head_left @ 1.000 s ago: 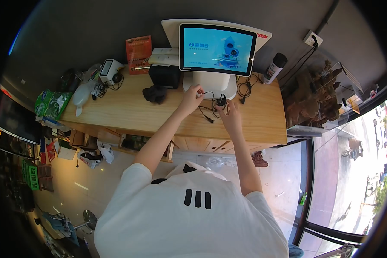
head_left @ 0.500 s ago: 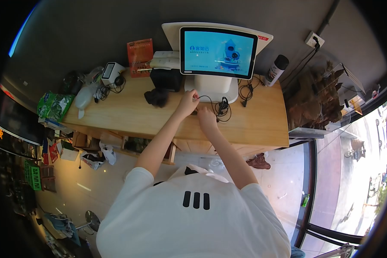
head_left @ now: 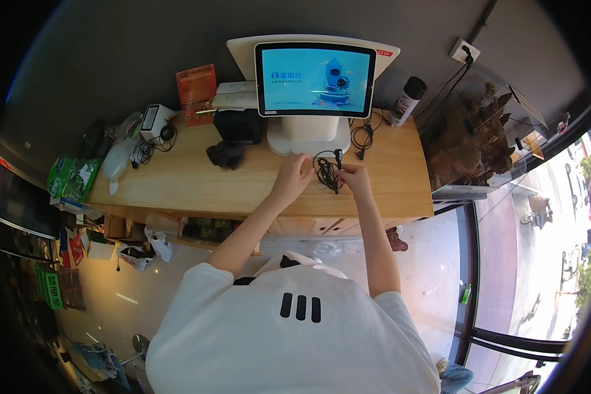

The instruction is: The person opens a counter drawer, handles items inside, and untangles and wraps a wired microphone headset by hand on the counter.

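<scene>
A black cable (head_left: 326,175) lies in a loose coil on the wooden desk, in front of the monitor's white base. My right hand (head_left: 354,178) pinches a dark straight part of this cable at the coil's right side, with the thumb and fingertips closed. My left hand (head_left: 295,176) is at the coil's left, its fingers curled together where a thin loop of the cable meets them. The exact grip of the left fingertips is too small to make out. Above both hands stands a white monitor (head_left: 315,79) with a lit blue screen.
On the wooden desk (head_left: 197,177) are a black box (head_left: 238,126), a dark cloth-like bundle (head_left: 226,155), a small white device (head_left: 157,123) with its cord, and a green bag (head_left: 72,177). A spray can (head_left: 408,100) and another coiled cable (head_left: 362,136) stand right of the monitor.
My right hand has moved right, away from my left, and now grips the cable's right side. My left hand has shifted slightly down. The camera view has turned a little, moving the desk leftward.
</scene>
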The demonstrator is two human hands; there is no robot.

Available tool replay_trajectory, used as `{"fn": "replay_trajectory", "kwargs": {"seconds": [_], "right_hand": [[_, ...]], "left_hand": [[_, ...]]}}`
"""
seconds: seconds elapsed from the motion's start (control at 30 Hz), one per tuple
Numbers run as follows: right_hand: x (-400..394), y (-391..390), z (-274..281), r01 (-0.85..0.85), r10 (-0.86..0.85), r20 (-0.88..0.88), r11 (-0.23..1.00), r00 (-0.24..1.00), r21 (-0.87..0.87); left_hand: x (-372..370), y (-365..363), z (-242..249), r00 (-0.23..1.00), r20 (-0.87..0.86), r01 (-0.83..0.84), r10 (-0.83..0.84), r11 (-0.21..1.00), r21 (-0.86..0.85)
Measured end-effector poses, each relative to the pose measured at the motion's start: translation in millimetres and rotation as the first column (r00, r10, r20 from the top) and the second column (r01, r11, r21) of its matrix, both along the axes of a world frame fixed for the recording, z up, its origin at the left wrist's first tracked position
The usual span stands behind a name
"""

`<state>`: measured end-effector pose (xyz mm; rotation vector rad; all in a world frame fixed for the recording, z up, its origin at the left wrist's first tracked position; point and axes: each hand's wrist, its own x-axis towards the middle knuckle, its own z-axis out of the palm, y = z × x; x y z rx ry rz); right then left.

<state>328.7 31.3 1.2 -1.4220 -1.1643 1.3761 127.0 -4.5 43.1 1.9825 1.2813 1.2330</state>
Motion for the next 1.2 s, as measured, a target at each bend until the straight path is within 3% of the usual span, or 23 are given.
{"fn": "replay_trajectory", "kwargs": {"seconds": [0.07, 0.1, 0.17, 0.2, 0.27, 0.37, 0.47, 0.5, 0.63, 0.73, 0.83, 0.97, 1.03, 1.1, 1.17, 1.2], "right_hand": [[-1, -2, -1, 0.013, -0.012, -0.044, 1.0, 0.999, 0.014], [-2, -2, 0, 0.018, -0.019, 0.03, 0.999, 0.999, 0.038], [-2, -2, 4, 0.022, -0.028, 0.104, 0.998, 0.994, 0.063], [-1, -2, 5, 0.01, -0.015, 0.192, 1.0, 0.981, 0.027], [0, 2, 2, 0.002, 0.002, 0.279, 1.0, 0.96, -0.011], [1, 8, -15, -0.033, 0.047, 0.245, 0.998, 0.968, -0.061], [-5, 5, -7, -0.07, 0.079, 0.219, 0.996, 0.973, -0.05], [-7, 1, -6, -0.082, 0.08, 0.173, 0.997, 0.982, 0.005], [-42, -26, 13, -0.158, 0.15, 0.062, 0.977, 0.987, 0.146], [-91, -45, 8, -0.29, 0.283, 0.066, 0.938, 0.957, 0.188], [-151, -80, 25, -0.442, 0.415, 0.183, 0.885, 0.891, 0.148], [-222, -124, 5, -0.716, 0.583, 0.457, 0.67, 0.671, 0.195], [-256, -148, -17, -0.752, 0.595, 0.511, 0.637, 0.62, 0.17], [-291, -158, -42, -0.789, 0.608, 0.581, 0.606, 0.542, 0.101], [-322, -157, -76, -0.799, 0.619, 0.568, 0.589, 0.542, 0.122], [-340, -160, -91, -0.806, 0.634, 0.548, 0.575, 0.547, 0.139]], "left_hand": [[4, 14, -40, 0.995, 0.021, -0.088, 0.097, 0.955, -0.282], [7, 18, -49, 0.995, 0.021, -0.086, 0.096, 0.956, -0.282], [18, 22, -58, 0.995, 0.064, -0.028, 0.076, 0.832, -0.555], [23, 24, -56, 0.995, 0.064, -0.027, 0.075, 0.832, -0.555], [33, 30, -51, 0.96, 0.279, 0.176, 0.033, 0.705, -0.687], [48, 26, -42, 0.91, 0.413, 0.287, -0.033, 0.769, -0.571], [43, 19, -41, 0.931, 0.349, 0.279, -0.104, 0.821, -0.498], [39, 14, -37, 0.966, 0.243, 0.203, -0.093, 0.854, -0.479], [-1, -24, -9, 0.958, 0.276, 0.18, -0.072, 0.905, -0.386], [-42, -62, -17, 0.945, 0.308, 0.0, 0.11, 0.941, -0.338], [-89, -111, -41, 0.87, 0.407, -0.093, 0.278, 0.903, -0.419], [-142, -174, -76, 0.809, 0.344, -0.239, 0.477, 0.801, -0.549], [-164, -204, -91, 0.637, 0.507, -0.183, 0.58, 0.753, -0.632], [-200, -219, -119, 0.617, 0.509, -0.098, 0.601, 0.7, -0.707], [-233, -225, -145, 0.595, 0.511, -0.018, 0.62, 0.646, -0.763], [-248, -227, -152, 0.501, 0.548, 0.034, 0.67, 0.617, -0.786]]}}
